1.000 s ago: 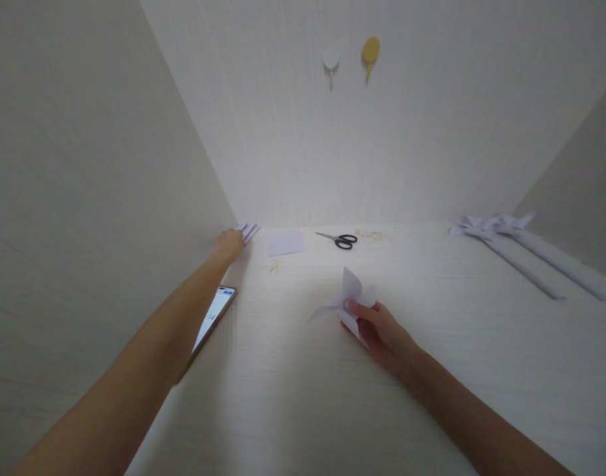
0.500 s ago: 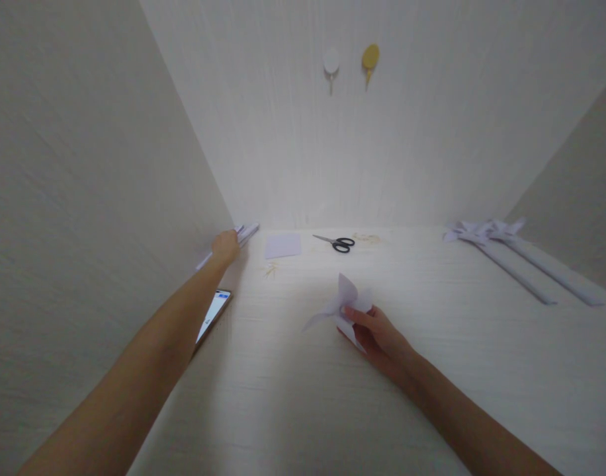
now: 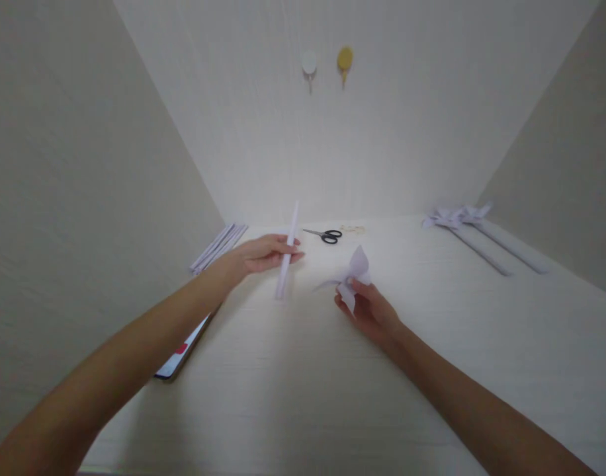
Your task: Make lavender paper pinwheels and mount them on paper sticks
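Observation:
My left hand [image 3: 263, 254] is closed on a thin rolled paper stick [image 3: 287, 258], held tilted with its top leaning slightly right. Between the thumb and fingers of my right hand [image 3: 372, 307] is a white paper pinwheel [image 3: 355, 272], its curved blades spread; part of it is hidden by the fingers. The stick and the pinwheel are apart. Several more paper sticks [image 3: 219, 248] lie side by side against the left wall, behind my left forearm.
Black-handled scissors [image 3: 327, 235] lie near the back wall, beside some small tan scraps [image 3: 352, 229]. Two finished-looking pinwheels on sticks [image 3: 481, 248] rest at the right. A phone [image 3: 186, 350] lies partly under my left arm. White [image 3: 309, 63] and yellow hooks [image 3: 345, 58] hang on the wall.
My left hand has come away from the pile at the left wall, bringing one paper stick toward the middle. My right hand still holds the pinwheel, now turned a little. The view has shifted.

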Demonstrator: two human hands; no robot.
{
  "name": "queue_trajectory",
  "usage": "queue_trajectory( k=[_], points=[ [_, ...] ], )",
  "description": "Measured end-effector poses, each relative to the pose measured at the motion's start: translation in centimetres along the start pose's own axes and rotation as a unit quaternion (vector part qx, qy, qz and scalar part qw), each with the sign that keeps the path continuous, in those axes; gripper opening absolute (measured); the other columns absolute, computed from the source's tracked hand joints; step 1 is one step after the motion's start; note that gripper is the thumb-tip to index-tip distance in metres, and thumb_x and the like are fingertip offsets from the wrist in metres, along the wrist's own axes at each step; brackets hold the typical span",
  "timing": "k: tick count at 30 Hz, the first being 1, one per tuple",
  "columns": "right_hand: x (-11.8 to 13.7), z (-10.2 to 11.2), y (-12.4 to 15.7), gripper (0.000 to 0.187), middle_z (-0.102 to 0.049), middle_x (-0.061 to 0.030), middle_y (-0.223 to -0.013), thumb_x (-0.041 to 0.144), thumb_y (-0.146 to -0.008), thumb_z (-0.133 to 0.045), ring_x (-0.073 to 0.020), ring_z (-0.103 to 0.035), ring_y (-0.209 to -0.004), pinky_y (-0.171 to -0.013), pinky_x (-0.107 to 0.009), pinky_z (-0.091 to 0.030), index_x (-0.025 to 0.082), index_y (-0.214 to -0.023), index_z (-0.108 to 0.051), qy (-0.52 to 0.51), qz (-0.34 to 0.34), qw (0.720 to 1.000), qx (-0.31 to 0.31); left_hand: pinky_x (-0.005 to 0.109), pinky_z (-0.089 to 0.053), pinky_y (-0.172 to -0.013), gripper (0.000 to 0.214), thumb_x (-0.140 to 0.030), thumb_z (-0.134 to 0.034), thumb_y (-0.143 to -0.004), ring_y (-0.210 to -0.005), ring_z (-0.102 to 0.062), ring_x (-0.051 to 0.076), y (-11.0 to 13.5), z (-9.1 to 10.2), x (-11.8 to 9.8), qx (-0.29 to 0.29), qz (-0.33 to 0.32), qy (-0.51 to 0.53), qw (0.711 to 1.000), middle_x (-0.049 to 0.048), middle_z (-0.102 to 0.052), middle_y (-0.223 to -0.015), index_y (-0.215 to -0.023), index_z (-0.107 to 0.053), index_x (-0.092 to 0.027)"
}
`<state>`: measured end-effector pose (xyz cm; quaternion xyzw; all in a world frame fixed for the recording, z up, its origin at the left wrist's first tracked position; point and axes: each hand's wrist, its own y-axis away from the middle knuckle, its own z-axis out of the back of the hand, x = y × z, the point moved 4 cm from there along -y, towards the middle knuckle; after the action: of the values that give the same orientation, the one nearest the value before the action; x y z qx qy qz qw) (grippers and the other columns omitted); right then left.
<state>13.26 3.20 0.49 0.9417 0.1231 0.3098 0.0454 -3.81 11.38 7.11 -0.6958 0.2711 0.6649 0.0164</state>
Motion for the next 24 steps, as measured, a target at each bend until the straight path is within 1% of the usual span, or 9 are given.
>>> queue_trajectory(
  k=[2, 3, 6, 9, 12, 14, 18, 21, 24],
  points=[
    [0.4, 0.0, 0.1, 0.02, -0.064, 0.0051, -0.057, 0.019, -0.046, -0.074, -0.0075, -0.057, -0.053, -0.054, -0.019, -0.048, 0.018, -0.061, -0.061, 0.002, 0.012, 1.0, 0.007, 0.016, -0.047, -0.068, 0.016, 0.006, -0.053, -0.062, -0.066, -0.06, 0.008, 0.9, -3.6, 2.9, 0.074, 0.034, 0.08, 0.993, 0.0046, -0.062, -0.07, -0.07, -0.055, -0.008],
    [0.6, 0.0, 0.1, 0.019, -0.064, 0.0048, -0.058, 0.02, -0.047, -0.074, -0.0075, -0.057, -0.054, -0.055, -0.019, -0.048, 0.017, -0.061, -0.061, 0.005, 0.019, 1.0, 0.017, 0.016, -0.047, -0.068, 0.016, 0.006, -0.054, -0.062, -0.067, -0.06, 0.008, 1.2, -4.9, 4.1, 0.093, 0.047, 0.107, 0.989, 0.0049, -0.063, -0.07, -0.071, -0.055, -0.007],
    [1.0, -0.1, 0.1, 0.019, -0.064, 0.0038, -0.059, 0.022, -0.049, -0.072, -0.0089, -0.058, -0.057, -0.057, -0.02, -0.047, 0.017, -0.062, -0.061, 0.019, 0.037, 0.998, 0.048, 0.015, -0.047, -0.071, 0.02, 0.005, -0.056, -0.062, -0.073, -0.062, 0.01, 1.8, -7.2, 6.6, 0.135, 0.04, 0.158, 0.977, 0.0076, -0.065, -0.081, -0.079, -0.057, -0.006],
    [1.1, -0.2, 0.1, 0.015, -0.064, 0.004, -0.059, 0.022, -0.052, -0.07, -0.0083, -0.058, -0.056, -0.057, -0.019, -0.046, 0.017, -0.061, -0.06, 0.028, 0.046, 0.997, 0.06, 0.017, -0.049, -0.067, 0.019, -0.008, -0.055, -0.071, -0.073, -0.063, 0.013, 1.9, -7.5, 7.5, 0.127, 0.019, 0.197, 0.972, 0.0111, -0.065, -0.083, -0.09, -0.056, -0.005],
    [1.0, -0.3, 0.2, 0.014, -0.063, 0.004, -0.057, 0.021, -0.052, -0.07, -0.0077, -0.057, -0.055, -0.053, -0.018, -0.046, 0.016, -0.061, -0.06, 0.024, 0.04, 0.996, 0.07, 0.02, -0.05, -0.064, 0.025, -0.026, -0.044, -0.081, -0.071, -0.063, 0.016, 1.8, -7.1, 8.0, 0.086, 0.047, 0.251, 0.963, 0.0142, -0.065, -0.08, -0.089, -0.055, -0.004],
    [1.0, -0.3, 0.2, 0.014, -0.064, 0.0043, -0.058, 0.02, -0.053, -0.07, -0.0075, -0.057, -0.056, -0.053, -0.017, -0.046, 0.017, -0.062, -0.06, 0.014, 0.036, 0.997, 0.069, 0.021, -0.051, -0.063, 0.031, -0.03, -0.037, -0.084, -0.071, -0.064, 0.017, 1.8, -7.0, 8.3, 0.055, 0.066, 0.281, 0.956, 0.0153, -0.065, -0.079, -0.087, -0.054, -0.005],
    [0.7, 0.7, -0.2, 0.012, -0.065, 0.0043, -0.06, 0.017, -0.056, -0.067, -0.0082, -0.058, -0.056, -0.055, -0.019, -0.047, 0.017, -0.064, -0.059, -0.007, 0.008, 0.999, 0.032, 0.022, -0.051, -0.067, 0.031, -0.028, -0.034, -0.085, -0.072, -0.064, 0.017, 1.8, -7.2, 8.8, 0.015, 0.061, 0.32, 0.945, 0.0144, -0.064, -0.077, -0.091, -0.052, -0.004],
    [0.4, 1.4, -0.5, 0.011, -0.065, 0.0025, -0.06, 0.019, -0.06, -0.065, -0.0091, -0.058, -0.055, -0.055, -0.02, -0.048, 0.016, -0.068, -0.059, -0.016, -0.018, 0.999, 0.024, 0.022, -0.051, -0.067, 0.031, -0.027, -0.035, -0.085, -0.072, -0.063, 0.016, 1.8, -7.6, 9.0, 0.041, 0.052, 0.339, 0.938, 0.0129, -0.064, -0.079, -0.096, -0.052, -0.004],
    [0.1, 1.6, -0.7, 0.01, -0.064, 0.0002, -0.058, 0.021, -0.063, -0.063, -0.0096, -0.058, -0.054, -0.057, -0.021, -0.049, 0.014, -0.068, -0.059, -0.02, -0.04, 0.998, 0.046, 0.02, -0.051, -0.065, 0.023, -0.02, -0.038, -0.083, -0.068, -0.063, 0.014, 1.9, -7.8, 9.2, 0.053, 0.046, 0.346, 0.936, 0.0106, -0.064, -0.077, -0.094, -0.053, -0.006]
  ],
)
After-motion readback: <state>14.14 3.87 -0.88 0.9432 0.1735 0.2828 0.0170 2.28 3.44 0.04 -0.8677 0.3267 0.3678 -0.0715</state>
